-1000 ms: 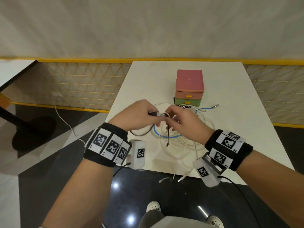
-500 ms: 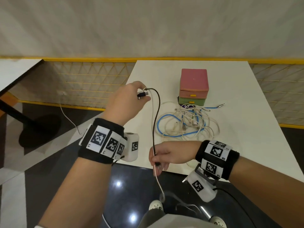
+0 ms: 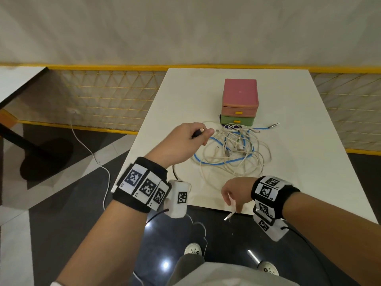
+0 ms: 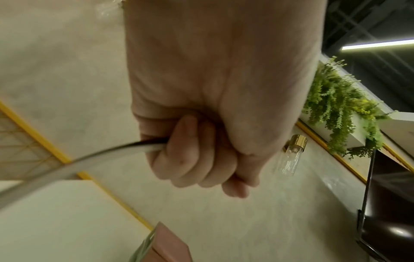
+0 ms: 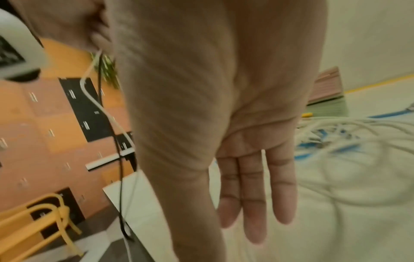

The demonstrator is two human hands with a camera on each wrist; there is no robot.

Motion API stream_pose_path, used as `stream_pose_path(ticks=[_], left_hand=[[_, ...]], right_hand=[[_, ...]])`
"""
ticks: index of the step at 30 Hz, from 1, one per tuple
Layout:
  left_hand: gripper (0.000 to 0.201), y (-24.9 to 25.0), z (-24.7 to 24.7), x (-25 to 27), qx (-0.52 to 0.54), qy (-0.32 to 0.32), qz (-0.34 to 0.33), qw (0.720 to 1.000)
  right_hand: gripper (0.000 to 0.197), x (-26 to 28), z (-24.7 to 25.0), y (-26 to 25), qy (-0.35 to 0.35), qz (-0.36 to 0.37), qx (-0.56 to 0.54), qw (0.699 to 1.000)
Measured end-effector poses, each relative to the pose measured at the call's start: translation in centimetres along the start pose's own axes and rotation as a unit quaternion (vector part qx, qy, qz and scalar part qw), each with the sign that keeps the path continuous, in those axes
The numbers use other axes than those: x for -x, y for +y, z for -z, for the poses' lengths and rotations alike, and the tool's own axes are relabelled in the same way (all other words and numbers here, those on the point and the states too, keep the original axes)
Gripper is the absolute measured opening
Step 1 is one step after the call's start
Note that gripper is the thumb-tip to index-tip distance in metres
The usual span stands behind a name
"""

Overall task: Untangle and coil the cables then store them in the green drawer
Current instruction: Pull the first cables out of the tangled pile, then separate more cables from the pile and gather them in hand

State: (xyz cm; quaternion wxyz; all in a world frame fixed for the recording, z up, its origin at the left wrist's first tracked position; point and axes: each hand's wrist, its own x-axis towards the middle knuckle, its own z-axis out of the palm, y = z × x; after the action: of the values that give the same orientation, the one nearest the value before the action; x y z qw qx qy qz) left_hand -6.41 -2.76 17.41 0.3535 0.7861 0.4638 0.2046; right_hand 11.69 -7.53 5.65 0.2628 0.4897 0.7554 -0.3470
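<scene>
Fingers (image 5: 253, 195) of the right hand (image 3: 237, 191) hang straight at the near surface (image 3: 309, 182) edge, beside a dangling white plug; left hand (image 3: 183, 141) clenches the black cable (image 4: 89, 157); beyond, the tangle (image 3: 233, 151) lies before the shut green drawer (image 3: 237, 120). Pulling could drag loops off the edge

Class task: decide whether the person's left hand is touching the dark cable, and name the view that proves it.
Touching. The left wrist view shows the left hand with fingers curled round the dark cable, which emerges straight from the fist.
</scene>
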Motion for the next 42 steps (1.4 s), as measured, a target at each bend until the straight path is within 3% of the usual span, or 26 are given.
stream_pose_path(ticks=[3, 7, 10, 12, 15, 18, 25, 27, 29, 31, 33, 35, 37, 39, 41, 42], left_hand=[[0.047, 0.2, -1.3, -0.2, 0.052, 0.005, 0.014, 0.999], [0.045, 0.6, -2.2, -0.4, 0.125, -0.002, 0.039, 0.991], [0.037, 0.0, -2.8, -0.7, 0.15, 0.012, 0.037, 0.988], [0.038, -0.5, -3.2, -1.0, 0.167, 0.037, 0.039, 0.984], [0.041, -0.9, -3.6, -1.1, 0.215, 0.088, 0.042, 0.972], [0.033, -0.8, -4.5, -1.5, 0.239, 0.128, 0.034, 0.962], [0.017, 1.5, -7.4, -3.4, 0.282, 0.088, 0.034, 0.955], [0.025, 2.2, -7.8, -4.1, 0.26, 0.105, 0.01, 0.96], [0.026, 2.6, -7.7, -4.8, 0.254, 0.137, -0.003, 0.958], [0.028, 3.1, -6.7, -5.8, 0.31, 0.187, 0.005, 0.932], [0.032, 3.7, -4.7, -6.7, 0.383, 0.229, 0.02, 0.895], [0.032, 3.8, -2.6, -7.3, 0.403, 0.255, 0.023, 0.879], [0.037, 3.4, -1.6, -7.4, 0.377, 0.269, 0.019, 0.886], [0.041, 3.1, -1.6, -7.0, 0.363, 0.249, 0.012, 0.898], [0.037, 3.3, -2.3, -6.6, 0.367, 0.17, 0.013, 0.914], [0.031, 3.5, -2.6, -6.3, 0.331, 0.118, 0.013, 0.936]], right_hand=[[0.032, -0.7, -1.3, 1.0, -0.012, -0.002, 0.047, 0.999], [0.021, -1.5, -2.4, 2.3, 0.028, 0.027, 0.074, 0.997], [0.013, -1.4, -3.0, 3.2, 0.066, 0.042, 0.046, 0.996], [0.006, -0.4, -2.9, 3.6, 0.131, 0.065, -0.029, 0.989], [0.013, 1.9, -1.4, 4.0, 0.271, 0.085, -0.18, 0.942], [0.015, 4.3, 0.9, 4.0, 0.395, 0.104, -0.247, 0.879], [0.016, 6.9, 4.2, 1.9, 0.471, 0.17, -0.386, 0.775], [0.015, 6.7, 4.3, 2.0, 0.464, 0.176, -0.404, 0.768], [0.013, 6.2, 4.0, 2.5, 0.44, 0.171, -0.397, 0.787], [0.02, 5.3, 3.0, 3.3, 0.407, 0.157, -0.368, 0.821], [0.027, 4.5, 1.8, 4.3, 0.387, 0.146, -0.361, 0.836], [0.028, 4.2, 1.2, 5.4, 0.399, 0.131, -0.359, 0.834], [0.027, 4.4, 1.8, 6.0, 0.433, 0.116, -0.36, 0.818], [0.027, 4.7, 3.1, 6.3, 0.462, 0.118, -0.373, 0.796], [0.027, 5.3, 4.5, 6.2, 0.479, 0.13, -0.383, 0.779], [0.026, 5.6, 5.2, 6.1, 0.485, 0.139, -0.385, 0.773]])
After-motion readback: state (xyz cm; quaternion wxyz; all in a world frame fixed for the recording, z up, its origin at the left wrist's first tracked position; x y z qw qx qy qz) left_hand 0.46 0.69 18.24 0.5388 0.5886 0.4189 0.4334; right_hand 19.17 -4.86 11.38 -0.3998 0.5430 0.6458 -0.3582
